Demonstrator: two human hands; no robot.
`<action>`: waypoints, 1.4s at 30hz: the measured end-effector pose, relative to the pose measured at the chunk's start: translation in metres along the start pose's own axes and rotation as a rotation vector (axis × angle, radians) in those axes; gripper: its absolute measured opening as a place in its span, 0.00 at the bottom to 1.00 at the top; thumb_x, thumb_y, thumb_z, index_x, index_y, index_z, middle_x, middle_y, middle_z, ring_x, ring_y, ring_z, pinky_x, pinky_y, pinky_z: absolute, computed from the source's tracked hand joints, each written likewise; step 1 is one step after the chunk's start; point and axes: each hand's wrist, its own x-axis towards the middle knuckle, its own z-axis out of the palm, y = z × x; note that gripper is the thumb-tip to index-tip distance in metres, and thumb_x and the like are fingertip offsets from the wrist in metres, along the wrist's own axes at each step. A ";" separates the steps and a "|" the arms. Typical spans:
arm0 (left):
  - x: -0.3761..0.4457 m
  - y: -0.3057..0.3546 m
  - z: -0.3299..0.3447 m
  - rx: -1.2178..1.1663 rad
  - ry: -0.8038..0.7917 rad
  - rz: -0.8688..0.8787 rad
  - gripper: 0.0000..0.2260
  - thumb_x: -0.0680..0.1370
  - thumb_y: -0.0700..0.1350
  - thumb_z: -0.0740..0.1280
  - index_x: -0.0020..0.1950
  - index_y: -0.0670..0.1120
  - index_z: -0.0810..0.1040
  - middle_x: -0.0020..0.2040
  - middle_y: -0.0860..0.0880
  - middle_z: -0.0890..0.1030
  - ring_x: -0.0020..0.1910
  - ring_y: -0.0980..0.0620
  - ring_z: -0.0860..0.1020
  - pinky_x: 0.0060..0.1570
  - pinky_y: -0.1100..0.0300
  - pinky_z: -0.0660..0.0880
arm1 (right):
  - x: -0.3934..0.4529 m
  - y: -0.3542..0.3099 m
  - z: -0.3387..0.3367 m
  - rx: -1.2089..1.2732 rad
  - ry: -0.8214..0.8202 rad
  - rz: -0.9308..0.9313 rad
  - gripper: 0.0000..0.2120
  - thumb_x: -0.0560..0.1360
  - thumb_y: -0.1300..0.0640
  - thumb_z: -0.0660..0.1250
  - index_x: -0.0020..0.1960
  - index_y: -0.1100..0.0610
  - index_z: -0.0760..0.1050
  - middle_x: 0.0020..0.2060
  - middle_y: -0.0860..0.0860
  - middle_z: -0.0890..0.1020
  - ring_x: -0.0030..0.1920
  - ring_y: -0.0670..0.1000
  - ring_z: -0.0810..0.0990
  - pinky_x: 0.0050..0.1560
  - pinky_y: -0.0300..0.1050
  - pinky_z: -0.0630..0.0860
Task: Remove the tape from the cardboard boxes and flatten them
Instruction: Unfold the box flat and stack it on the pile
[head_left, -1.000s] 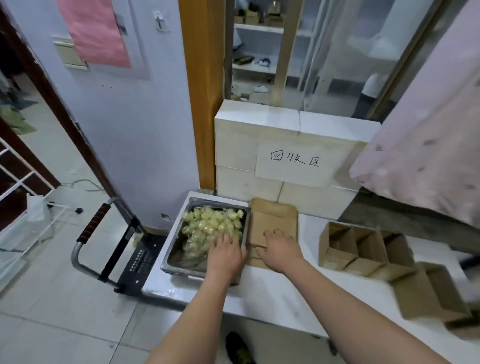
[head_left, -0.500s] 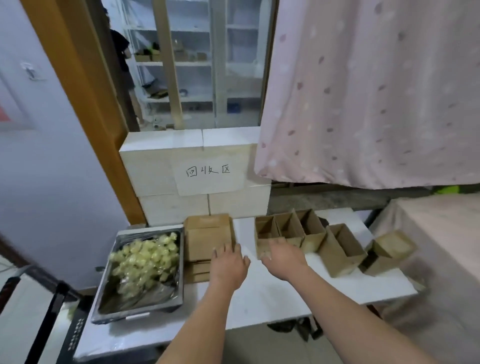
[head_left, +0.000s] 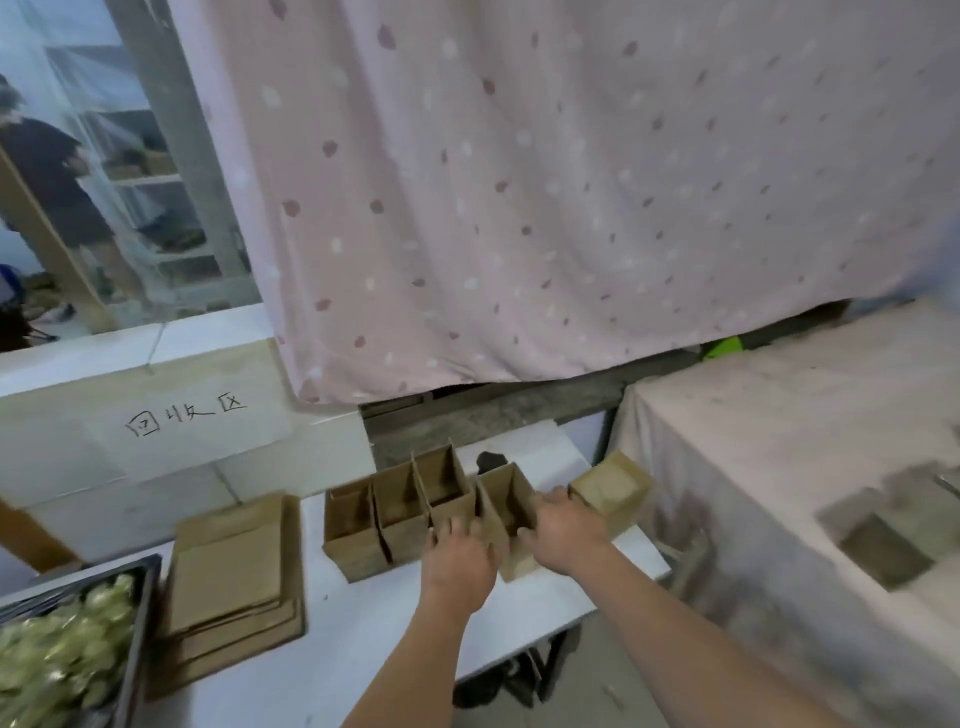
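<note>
Several open brown cardboard boxes stand on the white table (head_left: 337, 654): a row of three (head_left: 400, 514) and a single box (head_left: 506, 493) just to their right. My left hand (head_left: 460, 561) touches that single box's left side with its fingers straight. My right hand (head_left: 566, 530) lies against its right wall, thumb by the front. A further box (head_left: 613, 491) sits tilted at the table's right end. Flattened cardboard (head_left: 234, 571) is stacked on the left.
A metal tray (head_left: 148, 597) with crumpled yellowish tape is at the lower left. White foam blocks (head_left: 182, 467) with a handwritten label back the table. A pink dotted curtain (head_left: 519, 208) hangs behind. A cloth-covered surface (head_left: 779, 467) stands close on the right.
My view and both hands have swung right, away from the tray and the flattened stack, to the single open box beside the row of three.
</note>
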 end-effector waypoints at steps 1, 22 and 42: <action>0.007 0.015 0.002 0.000 -0.010 0.001 0.23 0.85 0.55 0.50 0.76 0.44 0.64 0.71 0.42 0.69 0.69 0.41 0.68 0.72 0.47 0.63 | 0.002 0.018 0.000 0.003 -0.004 0.009 0.25 0.79 0.41 0.57 0.72 0.53 0.64 0.67 0.57 0.71 0.64 0.59 0.73 0.60 0.52 0.72; 0.154 0.157 0.056 -0.289 -0.124 -0.068 0.22 0.85 0.53 0.54 0.77 0.46 0.62 0.75 0.44 0.67 0.72 0.44 0.68 0.73 0.49 0.64 | 0.148 0.155 0.006 -0.426 -0.217 -0.186 0.53 0.74 0.46 0.73 0.81 0.53 0.37 0.80 0.59 0.42 0.79 0.62 0.47 0.77 0.60 0.51; 0.233 0.183 0.063 -0.979 -0.077 -0.519 0.22 0.87 0.50 0.49 0.80 0.44 0.58 0.80 0.41 0.58 0.78 0.41 0.58 0.76 0.48 0.60 | 0.237 0.218 0.040 -0.183 -0.142 -0.320 0.49 0.62 0.43 0.76 0.75 0.52 0.54 0.70 0.49 0.66 0.70 0.53 0.66 0.69 0.52 0.62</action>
